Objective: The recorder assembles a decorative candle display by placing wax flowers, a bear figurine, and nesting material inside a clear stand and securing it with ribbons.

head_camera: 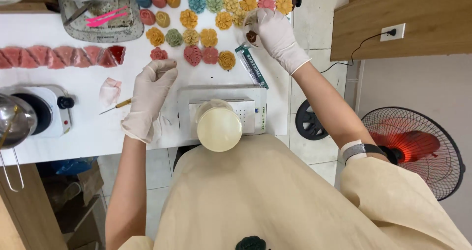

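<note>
Above a white table (88,127), gloved right hand (276,36) gripping a small clear cup (250,31) beside flower-shaped soaps (209,38), gloved left hand (150,95) pinching fingertips together, thin tool (117,105) just beside it.

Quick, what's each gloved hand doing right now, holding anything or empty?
Left hand: fingertips pinched together; whether they hold anything is too small to tell.
Right hand: closed around a small clear cup with something brown inside.
</note>
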